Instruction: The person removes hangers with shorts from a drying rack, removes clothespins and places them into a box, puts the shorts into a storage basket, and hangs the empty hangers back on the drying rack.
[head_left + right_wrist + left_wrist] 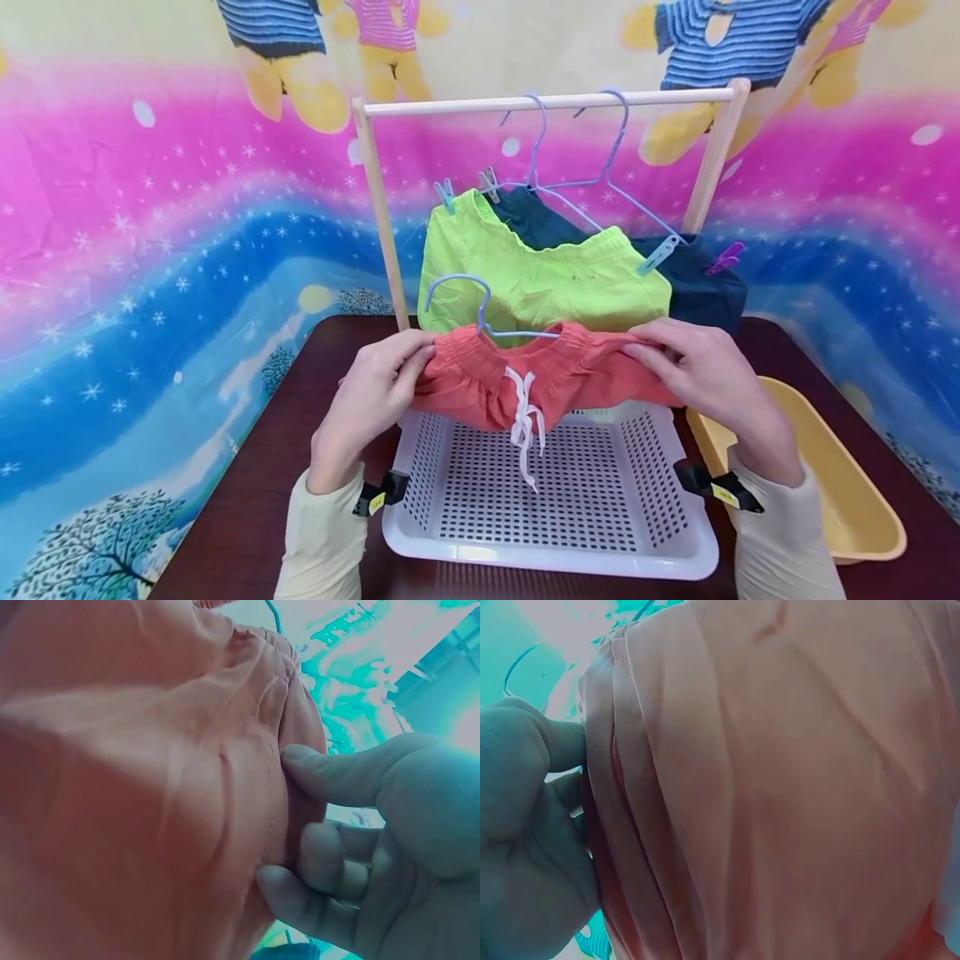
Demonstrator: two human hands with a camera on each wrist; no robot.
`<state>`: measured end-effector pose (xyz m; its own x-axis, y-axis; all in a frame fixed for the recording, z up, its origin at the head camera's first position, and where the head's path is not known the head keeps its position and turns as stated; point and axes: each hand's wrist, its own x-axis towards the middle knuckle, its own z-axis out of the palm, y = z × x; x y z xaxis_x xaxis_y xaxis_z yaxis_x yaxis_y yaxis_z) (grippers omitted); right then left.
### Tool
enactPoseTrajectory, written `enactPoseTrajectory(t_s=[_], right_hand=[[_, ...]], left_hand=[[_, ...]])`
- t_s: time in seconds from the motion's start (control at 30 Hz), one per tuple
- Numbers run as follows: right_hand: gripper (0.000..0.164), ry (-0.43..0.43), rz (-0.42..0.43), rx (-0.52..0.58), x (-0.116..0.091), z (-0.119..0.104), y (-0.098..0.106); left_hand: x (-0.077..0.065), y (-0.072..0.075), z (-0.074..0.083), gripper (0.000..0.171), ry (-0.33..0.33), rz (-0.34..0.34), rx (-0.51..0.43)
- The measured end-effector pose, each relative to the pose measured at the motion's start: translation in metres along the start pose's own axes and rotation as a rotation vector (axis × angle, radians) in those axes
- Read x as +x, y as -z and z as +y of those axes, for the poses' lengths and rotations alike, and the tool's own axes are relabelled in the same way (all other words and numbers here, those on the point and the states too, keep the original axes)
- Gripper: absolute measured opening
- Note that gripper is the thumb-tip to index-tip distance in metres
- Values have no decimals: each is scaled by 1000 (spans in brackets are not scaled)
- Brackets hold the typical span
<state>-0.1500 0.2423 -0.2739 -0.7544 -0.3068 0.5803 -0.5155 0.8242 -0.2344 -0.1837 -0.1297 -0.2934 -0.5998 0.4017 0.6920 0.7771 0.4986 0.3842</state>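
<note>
Coral-red shorts [480,387] with a white drawstring [522,417] are held up above a white perforated basket [551,562]. At their left side my left hand [378,383] pinches the cloth between thumb and fingers. My right hand [701,371] pinches the right side. A blue-purple hanger [483,304] has its hook standing up out of the waistband; its lower part is hidden inside the shorts. In the left wrist view the shorts [780,780] fill most of the picture, beside the left hand [529,825]. The right wrist view shows the right hand [375,840] gripping the side edge.
Behind stands a wooden rack [547,104]. Lime-green shorts [540,275] and a dark navy garment [705,292] hang there on hangers, with clothespins [660,254] at the waistbands. A yellow tray [847,492] lies right of the basket on the dark table [247,492].
</note>
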Motion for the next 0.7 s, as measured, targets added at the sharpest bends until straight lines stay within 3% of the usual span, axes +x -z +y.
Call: enactPoseTrajectory(t_s=[0.33, 0.7], right_hand=[[16, -79, -124, 22, -7, 16, 15], [16, -107, -161, 15, -10, 22, 19]], left_hand=[[0, 5, -2, 16, 13, 14, 3], [-1, 8, -4, 15, 52, 20, 15]])
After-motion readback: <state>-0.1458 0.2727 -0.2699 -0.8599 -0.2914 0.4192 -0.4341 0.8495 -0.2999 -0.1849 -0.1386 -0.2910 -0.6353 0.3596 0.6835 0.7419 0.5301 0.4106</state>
